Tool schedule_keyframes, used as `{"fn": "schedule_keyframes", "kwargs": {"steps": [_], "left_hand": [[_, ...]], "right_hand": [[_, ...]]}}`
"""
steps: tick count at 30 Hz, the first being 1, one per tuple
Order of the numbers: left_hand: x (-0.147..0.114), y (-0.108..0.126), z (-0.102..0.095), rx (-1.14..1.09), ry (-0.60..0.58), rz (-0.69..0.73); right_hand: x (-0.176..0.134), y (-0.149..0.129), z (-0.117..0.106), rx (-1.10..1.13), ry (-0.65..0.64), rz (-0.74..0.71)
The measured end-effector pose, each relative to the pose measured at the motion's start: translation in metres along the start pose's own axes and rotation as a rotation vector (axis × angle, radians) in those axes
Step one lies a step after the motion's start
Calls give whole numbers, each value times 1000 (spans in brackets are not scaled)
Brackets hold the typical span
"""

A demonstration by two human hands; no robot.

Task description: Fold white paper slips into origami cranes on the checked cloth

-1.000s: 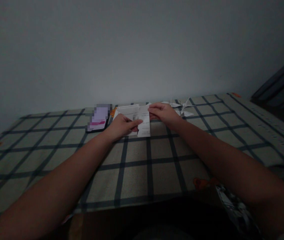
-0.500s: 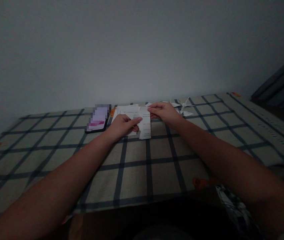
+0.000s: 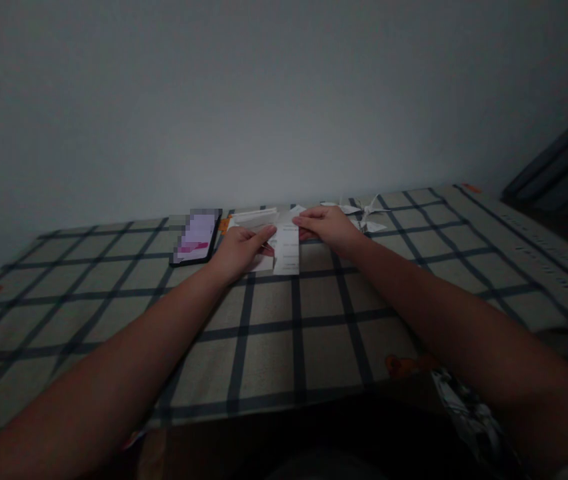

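- Right hand (image 3: 333,228): from my remote view, its grip is closed to a pinch, thumb and finger on the upper right edge of a printed paper strip (image 3: 288,257).
- Left hand (image 3: 238,253): thumb tip meets the strip's upper left edge, fingers curled below; whether this grip is closed on the paper I cannot tell.
- Paper strip: located between the two hands, above the near-middle of the cloth-covered table (image 3: 271,347), its lower end free toward the near side.
- Risk, tearing: should the hands pull apart unevenly, I judge the thin paper could rip from the pinched edge.
- Risk, skewed crease: the free lower end could swing, and any pressure applied then would mark it crookedly.
- Risk, disturbed stock: loose sheets (image 3: 254,217) lie just beyond and beneath the left hand; a dragging wrist could scatter them.
- Risk, crushing: folded paper pieces (image 3: 373,227) lie just beyond the right hand; a far-right sweep could flatten them.
- Phone (image 3: 199,235): near the left hand, on its left; a wide movement could knock it.
- Light is dim; I find fine edges hard to verify.
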State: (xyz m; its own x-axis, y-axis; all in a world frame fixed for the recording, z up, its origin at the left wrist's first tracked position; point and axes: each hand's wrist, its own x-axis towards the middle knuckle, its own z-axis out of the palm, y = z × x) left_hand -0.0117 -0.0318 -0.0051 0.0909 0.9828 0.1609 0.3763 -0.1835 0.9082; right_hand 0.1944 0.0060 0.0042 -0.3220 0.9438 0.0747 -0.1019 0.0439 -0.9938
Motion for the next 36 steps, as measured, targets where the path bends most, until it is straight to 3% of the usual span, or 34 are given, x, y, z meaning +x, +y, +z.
{"fn": "schedule_keyframes", "kwargs": {"steps": [12,19,24,30,36], "left_hand": [[0,0,5,-254,-81,-2],[2,0,2,-182,-72,56],[5,-4,1,-126,-74,65],[2,1,3,-149,3,87],[1,2,5,-234,-33,48]], "right_hand": [[-1,4,-3,-99,13,-92],[3,7,-4,55,-24,-53],[2,6,-3,62,-9,-83],[1,7,-3,37,-94,16],[3,9,-2,6,-30,-24]]}}
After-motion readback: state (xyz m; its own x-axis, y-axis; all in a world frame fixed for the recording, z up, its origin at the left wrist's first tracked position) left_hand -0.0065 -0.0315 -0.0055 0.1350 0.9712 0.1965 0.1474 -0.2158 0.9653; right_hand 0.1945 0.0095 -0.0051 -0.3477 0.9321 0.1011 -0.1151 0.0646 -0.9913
